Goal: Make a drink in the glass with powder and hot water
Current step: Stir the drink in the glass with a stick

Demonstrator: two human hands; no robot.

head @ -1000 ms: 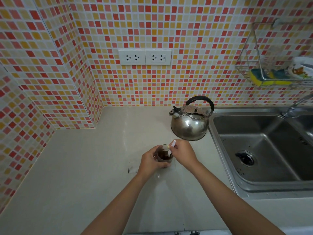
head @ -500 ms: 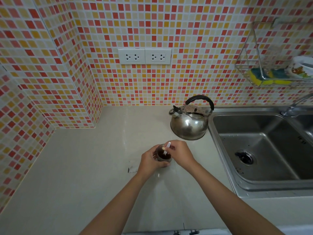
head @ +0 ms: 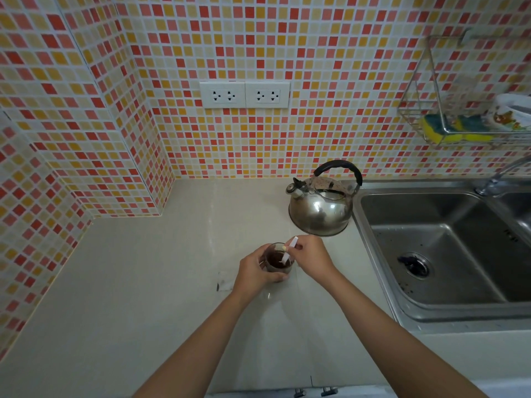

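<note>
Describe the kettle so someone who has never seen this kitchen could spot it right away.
Find the steel sink set into the pale counter. Just left of the sink's rim, near the tiled wall, stands the kettle. It is the only rounded, shiny metal vessel there, with a black arched handle and a short spout, much bigger than the glass of dark drink in front of it.

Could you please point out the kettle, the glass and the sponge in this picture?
kettle (head: 319,212), head view, on its shiny steel body.
glass (head: 277,261), head view, on the dark drink inside it.
sponge (head: 442,130), head view, on its yellow side, in the wire rack.
</note>
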